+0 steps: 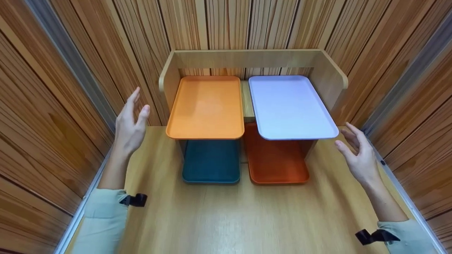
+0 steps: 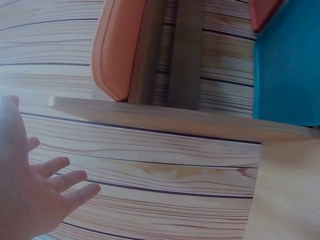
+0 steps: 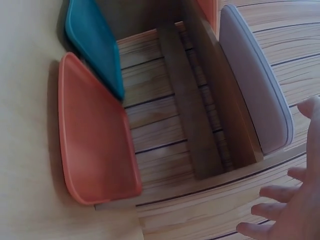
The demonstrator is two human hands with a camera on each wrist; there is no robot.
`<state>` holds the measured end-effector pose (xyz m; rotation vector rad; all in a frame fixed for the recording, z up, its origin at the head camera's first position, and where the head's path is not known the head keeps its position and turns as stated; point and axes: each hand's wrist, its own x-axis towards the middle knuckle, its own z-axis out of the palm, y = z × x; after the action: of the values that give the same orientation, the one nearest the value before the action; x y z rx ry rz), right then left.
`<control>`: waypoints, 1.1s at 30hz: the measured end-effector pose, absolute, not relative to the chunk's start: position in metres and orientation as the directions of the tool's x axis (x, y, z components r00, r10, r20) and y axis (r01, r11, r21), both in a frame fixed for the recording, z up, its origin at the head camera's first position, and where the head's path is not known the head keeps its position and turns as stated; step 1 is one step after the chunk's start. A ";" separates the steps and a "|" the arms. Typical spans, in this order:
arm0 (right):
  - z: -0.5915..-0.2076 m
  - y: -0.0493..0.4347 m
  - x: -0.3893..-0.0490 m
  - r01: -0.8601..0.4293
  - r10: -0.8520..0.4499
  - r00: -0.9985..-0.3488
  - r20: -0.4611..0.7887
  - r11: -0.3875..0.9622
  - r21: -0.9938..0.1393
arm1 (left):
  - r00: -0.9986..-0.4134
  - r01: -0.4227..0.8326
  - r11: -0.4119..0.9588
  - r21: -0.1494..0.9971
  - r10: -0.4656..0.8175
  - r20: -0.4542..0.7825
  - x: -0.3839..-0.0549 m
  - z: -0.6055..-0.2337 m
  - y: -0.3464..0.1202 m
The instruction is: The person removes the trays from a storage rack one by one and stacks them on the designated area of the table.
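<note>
My left hand is raised to the left of a small wooden shelf, fingers extended and holding nothing. Nearest to it is the orange tray on the shelf's upper level. Over on the other side, my right hand hangs in the air with spread fingers, close to the front right corner of the pale lavender tray. Below, a dark teal tray and a red-orange tray lie side by side at the table level. In the right wrist view, the right hand shows spread, bare fingers.
The wooden shelf stands against the back wall, with raised side panels and a back rail. Wood-plank walls enclose the table at left, right and back. Black straps circle both sleeves.
</note>
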<state>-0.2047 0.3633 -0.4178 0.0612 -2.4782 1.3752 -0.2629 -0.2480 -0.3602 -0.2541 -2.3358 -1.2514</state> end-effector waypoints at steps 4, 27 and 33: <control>-0.416 0.356 -0.205 -0.167 0.171 -0.947 0.271 0.459 -0.872 | -0.878 0.378 0.534 0.757 -0.053 0.476 -0.268 -0.354 -0.245; -0.399 0.321 -0.206 0.036 0.077 -0.996 -0.051 -0.187 -0.982 | -0.958 0.227 0.398 0.889 -0.074 0.277 -0.297 -0.321 -0.228; -0.396 0.310 -0.207 0.066 0.067 -0.994 -0.091 -0.309 -0.949 | -0.971 0.210 0.402 0.891 -0.020 0.237 -0.305 -0.313 -0.225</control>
<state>-0.2069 0.3102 -0.3958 -0.1771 -1.8467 2.5348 -0.3051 -0.2247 -0.3133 -0.1684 -2.4473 -1.6030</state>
